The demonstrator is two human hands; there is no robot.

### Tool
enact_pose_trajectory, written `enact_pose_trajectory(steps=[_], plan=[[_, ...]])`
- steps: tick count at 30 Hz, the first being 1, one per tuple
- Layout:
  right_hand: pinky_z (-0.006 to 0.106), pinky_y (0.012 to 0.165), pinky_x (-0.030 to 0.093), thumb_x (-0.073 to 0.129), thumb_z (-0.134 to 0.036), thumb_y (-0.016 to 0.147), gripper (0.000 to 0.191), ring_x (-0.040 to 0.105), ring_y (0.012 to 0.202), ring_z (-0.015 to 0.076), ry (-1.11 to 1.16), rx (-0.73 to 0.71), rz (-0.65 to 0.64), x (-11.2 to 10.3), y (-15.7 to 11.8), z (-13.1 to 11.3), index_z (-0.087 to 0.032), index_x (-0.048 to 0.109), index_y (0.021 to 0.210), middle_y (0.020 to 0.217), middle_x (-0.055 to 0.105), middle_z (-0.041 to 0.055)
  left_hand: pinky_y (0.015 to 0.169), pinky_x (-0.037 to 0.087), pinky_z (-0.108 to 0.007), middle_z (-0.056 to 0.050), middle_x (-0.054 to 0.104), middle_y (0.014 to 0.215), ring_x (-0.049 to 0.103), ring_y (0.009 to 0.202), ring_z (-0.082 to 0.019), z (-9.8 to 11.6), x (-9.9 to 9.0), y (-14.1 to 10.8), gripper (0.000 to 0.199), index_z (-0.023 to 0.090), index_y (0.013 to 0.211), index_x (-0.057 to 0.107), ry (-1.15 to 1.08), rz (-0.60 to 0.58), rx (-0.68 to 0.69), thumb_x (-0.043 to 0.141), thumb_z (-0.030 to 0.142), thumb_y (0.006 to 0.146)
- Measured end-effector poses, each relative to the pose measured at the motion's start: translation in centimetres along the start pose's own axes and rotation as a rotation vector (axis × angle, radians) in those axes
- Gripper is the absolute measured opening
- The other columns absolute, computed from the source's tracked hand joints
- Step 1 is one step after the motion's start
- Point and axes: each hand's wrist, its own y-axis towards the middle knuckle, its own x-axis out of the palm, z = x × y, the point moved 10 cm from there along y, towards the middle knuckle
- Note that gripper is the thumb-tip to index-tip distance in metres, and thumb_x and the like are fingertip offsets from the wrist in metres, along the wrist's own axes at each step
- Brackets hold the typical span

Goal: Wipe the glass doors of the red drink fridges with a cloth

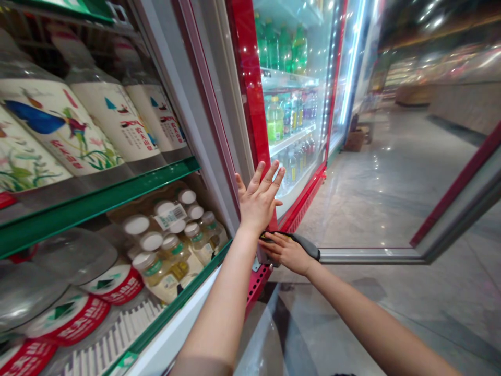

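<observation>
Two bare hands: left hand splayed, right hand flat on dark cloth at the open door's lower corner; probably soft, light, best pinched by its grey end.

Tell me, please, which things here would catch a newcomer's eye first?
Probably the two hands near the centre: the left hand with fingers spread, the right hand lower, on a dark piece at the door's corner. Then the lit cooler with its red frame, beyond them. At the upper left, big bottles with painted labels stand on a shelf.
</observation>
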Motion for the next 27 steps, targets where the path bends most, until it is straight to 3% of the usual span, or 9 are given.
enact_pose_trajectory(steps=[4,6,9,12,14,18,20,23,27], plan=[[0.032,0.108,0.049,0.044,-0.018,0.103,0.035,0.059,0.129,0.0146,0.095,-0.001,-0.021,2.9,-2.9,-0.6,-0.023,0.066,0.129,0.123,0.073,-0.0001,0.115,-0.026,-0.056,-0.002,0.032,0.162,0.008,0.155,-0.023,0.0,-0.3,-0.1,0.096,0.036,0.159,0.018,0.007,0.044,0.004,0.076,0.034,0.083],[0.032,0.103,0.052,0.045,-0.017,0.102,0.032,0.065,0.118,0.0157,0.124,-0.004,-0.028,3.2,-3.8,-0.9,-0.023,0.072,0.118,0.112,0.076,0.0005,0.115,-0.025,-0.057,-0.002,0.033,0.161,0.008,0.155,-0.023,0.1,-0.3,-0.1,0.095,0.037,0.159,0.018,0.01,0.062,0.011,0.076,0.034,0.083],[0.034,0.103,0.051,0.049,-0.021,0.101,0.027,0.064,0.116,0.0169,0.124,-0.064,-0.021,2.1,-2.0,-1.5,-0.025,0.073,0.113,0.116,0.075,0.0005,0.115,-0.025,-0.057,-0.002,0.034,0.161,0.008,0.155,-0.023,0.1,-0.4,-0.1,0.095,0.037,0.158,0.017,0.011,0.074,0.014,0.075,0.033,0.083],[0.04,0.115,0.042,0.051,-0.025,0.102,0.026,0.054,0.133,0.0178,0.101,-0.137,0.018,1.0,1.0,-1.8,-0.027,0.07,0.12,0.13,0.069,-0.0015,0.115,-0.025,-0.057,-0.002,0.033,0.161,0.007,0.155,-0.022,0.1,-0.3,-0.1,0.095,0.036,0.159,0.017,0.014,0.07,0.011,0.075,0.033,0.084],[0.042,0.12,0.037,0.05,-0.024,0.102,0.028,0.049,0.139,0.0166,0.074,-0.105,0.03,1.6,1.6,-1.5,-0.029,0.068,0.124,0.133,0.068,-0.0026,0.115,-0.026,-0.057,-0.002,0.033,0.161,0.006,0.155,-0.022,0.2,-0.3,-0.2,0.095,0.035,0.159,0.017,0.017,0.065,0.014,0.075,0.033,0.083],[0.03,0.11,0.049,0.049,-0.019,0.101,0.028,0.063,0.121,0.0102,0.071,-0.052,-0.009,4.6,-0.9,-2.3,-0.027,0.073,0.114,0.122,0.074,-0.0028,0.115,-0.026,-0.057,-0.002,0.033,0.161,0.006,0.155,-0.023,0.2,-0.3,-0.2,0.095,0.035,0.159,0.018,0.017,0.065,0.017,0.076,0.034,0.083],[0.025,0.101,0.054,0.049,-0.017,0.1,0.028,0.069,0.109,0.0102,0.074,-0.057,-0.017,5.1,-2.1,-2.6,-0.025,0.076,0.103,0.114,0.077,-0.0006,0.115,-0.025,-0.057,-0.002,0.033,0.161,0.007,0.155,-0.023,0.1,-0.3,-0.2,0.094,0.036,0.158,0.02,0.011,0.067,0.013,0.076,0.034,0.083],[0.029,0.106,0.052,0.053,-0.017,0.098,0.024,0.066,0.117,0.0136,0.079,-0.072,-0.008,3.6,-2.0,-1.4,-0.025,0.075,0.105,0.112,0.077,0.0003,0.115,-0.026,-0.056,-0.001,0.033,0.161,0.009,0.155,-0.023,0.1,-0.2,-0.1,0.094,0.036,0.158,0.021,0.001,0.068,0.012,0.077,0.034,0.082],[0.042,0.116,0.043,0.057,-0.015,0.097,0.026,0.051,0.138,0.0184,0.049,-0.031,0.06,0.8,-1.5,1.4,-0.026,0.073,0.113,0.127,0.072,0.0007,0.115,-0.027,-0.056,-0.002,0.033,0.161,0.009,0.155,-0.023,0.1,-0.3,-0.1,0.093,0.036,0.158,0.02,-0.002,0.071,0.01,0.076,0.034,0.083]])
